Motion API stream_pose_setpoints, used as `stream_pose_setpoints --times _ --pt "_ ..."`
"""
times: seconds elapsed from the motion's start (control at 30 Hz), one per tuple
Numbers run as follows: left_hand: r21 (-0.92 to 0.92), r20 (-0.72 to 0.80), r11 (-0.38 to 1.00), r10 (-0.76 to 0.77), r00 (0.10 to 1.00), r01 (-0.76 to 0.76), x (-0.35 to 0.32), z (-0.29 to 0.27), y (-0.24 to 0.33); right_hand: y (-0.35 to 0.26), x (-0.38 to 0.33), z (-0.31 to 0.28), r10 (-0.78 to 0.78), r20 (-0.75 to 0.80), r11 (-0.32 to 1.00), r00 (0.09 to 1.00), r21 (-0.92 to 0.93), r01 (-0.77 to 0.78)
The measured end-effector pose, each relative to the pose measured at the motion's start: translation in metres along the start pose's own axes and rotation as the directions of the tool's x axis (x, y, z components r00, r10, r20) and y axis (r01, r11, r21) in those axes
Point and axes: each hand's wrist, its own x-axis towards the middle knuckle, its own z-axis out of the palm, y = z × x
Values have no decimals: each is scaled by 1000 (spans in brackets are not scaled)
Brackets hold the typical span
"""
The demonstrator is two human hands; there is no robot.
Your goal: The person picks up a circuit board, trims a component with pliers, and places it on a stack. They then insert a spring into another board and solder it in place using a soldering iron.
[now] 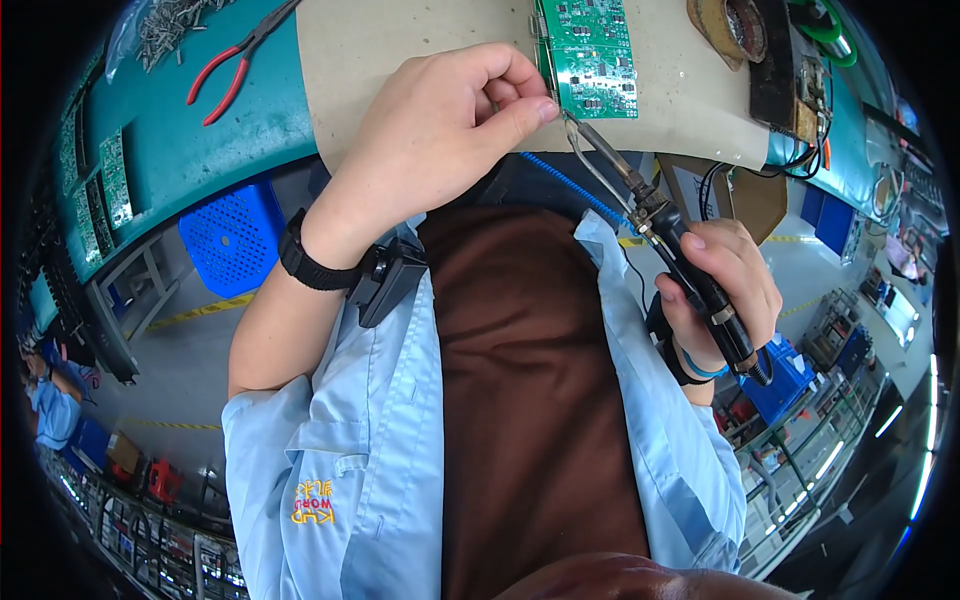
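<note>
My right hand (738,280) is wrapped round the black handle of a soldering iron (698,280). A thin metal feed tube runs along the iron, and its tip points up and left to the lower left edge of a green circuit board (598,75). Right beside that edge, my left hand (475,110) is closed, thumb and forefinger pinched close to the iron's tip. Whatever lies between those fingers is too small and hidden to make out. The board, dotted with small parts, lies flat on a beige mat (690,110).
Red-handled pliers (232,75) and a heap of small metal parts (170,30) lie on the teal bench cover to the left. More green boards (114,178) stand at the far left. A soldering stand (795,75) with cables and a green spool (828,35) occupy the right.
</note>
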Motion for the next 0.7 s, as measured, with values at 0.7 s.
stream_pose_setpoints --times 0.7 --pt "21 30 1000 -3 1000 2 -1 -1 1 3 -4 -3 -3 -34 1000 999 -14 3"
